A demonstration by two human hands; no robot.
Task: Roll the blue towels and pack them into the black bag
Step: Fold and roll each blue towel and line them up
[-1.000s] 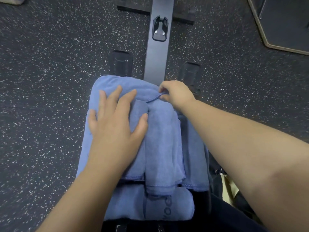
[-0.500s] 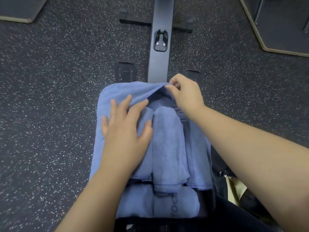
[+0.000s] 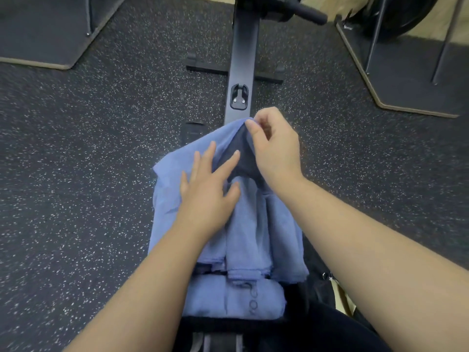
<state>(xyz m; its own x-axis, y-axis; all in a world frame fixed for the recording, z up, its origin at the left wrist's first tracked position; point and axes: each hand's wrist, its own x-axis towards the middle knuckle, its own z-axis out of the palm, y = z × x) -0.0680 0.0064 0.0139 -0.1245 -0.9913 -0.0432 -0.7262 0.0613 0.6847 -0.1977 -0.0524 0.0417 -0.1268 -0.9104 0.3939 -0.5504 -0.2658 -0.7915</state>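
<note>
Pinching the far edge of the blue towel (image 3: 177,196) between thumb and curled fingers (image 3: 256,134) of the right hand (image 3: 275,151), lifted clear so that a dark hollow shows under the raised flap. Resting flat on the same cloth just left of that hollow, left hand (image 3: 208,191), fingers straight and spread, thumb out toward the right beside a long folded band of the towel (image 3: 247,232) running near to far down the middle. Draped over a narrow dark bench (image 3: 215,323), cloth hanging off its left side and bunched in folds on the right. Lying across the near end of the bench, touching the hem of the draped piece, a rolled blue towel (image 3: 236,297) with pale lettering on its face, too blurred to read. Tucked low at the near right, half hidden under the right forearm, black bag (image 3: 317,278) with a small metal fitting and a tan tag at its edge; cannot tell whether open. Beyond the hands, a dark rail (image 3: 242,64) with a black clip, running far across the speckled rubber floor (image 3: 76,174); dark mats (image 3: 43,34) with pale edges at far left and far right
</note>
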